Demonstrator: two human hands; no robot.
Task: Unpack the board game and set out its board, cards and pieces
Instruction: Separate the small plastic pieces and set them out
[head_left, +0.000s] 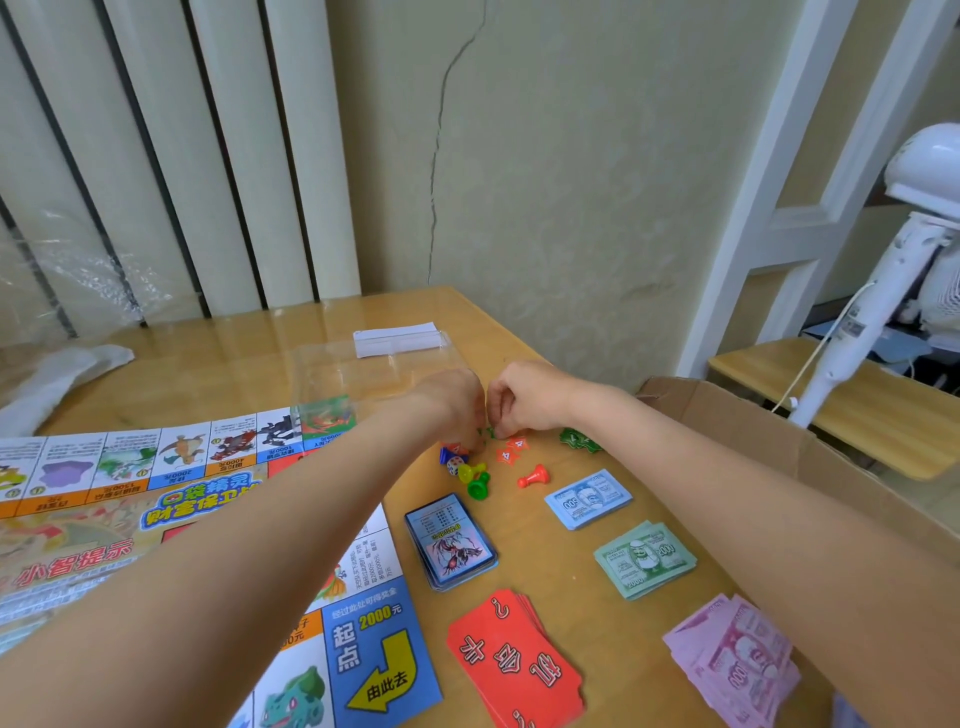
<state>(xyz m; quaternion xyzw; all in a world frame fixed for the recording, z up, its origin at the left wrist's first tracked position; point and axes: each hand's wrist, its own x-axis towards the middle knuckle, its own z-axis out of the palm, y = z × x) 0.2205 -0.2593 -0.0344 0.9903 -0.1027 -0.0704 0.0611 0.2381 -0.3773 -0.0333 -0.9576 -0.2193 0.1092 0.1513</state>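
The paper game board lies unfolded on the wooden table at the left. My left hand and my right hand meet over small green tokens, fingers curled and pinching them. Beside them lie red star tokens, a pile of green tokens, a die, and yellow, green and red pawns. A blue card deck and a red card stack lie nearer me. Blue, green and pink banknote stacks line the right.
A clear plastic bag with a white folded slip lies behind my hands. An open cardboard box stands off the table's right edge. A radiator and wall back the table. Crumpled plastic wrap sits far left.
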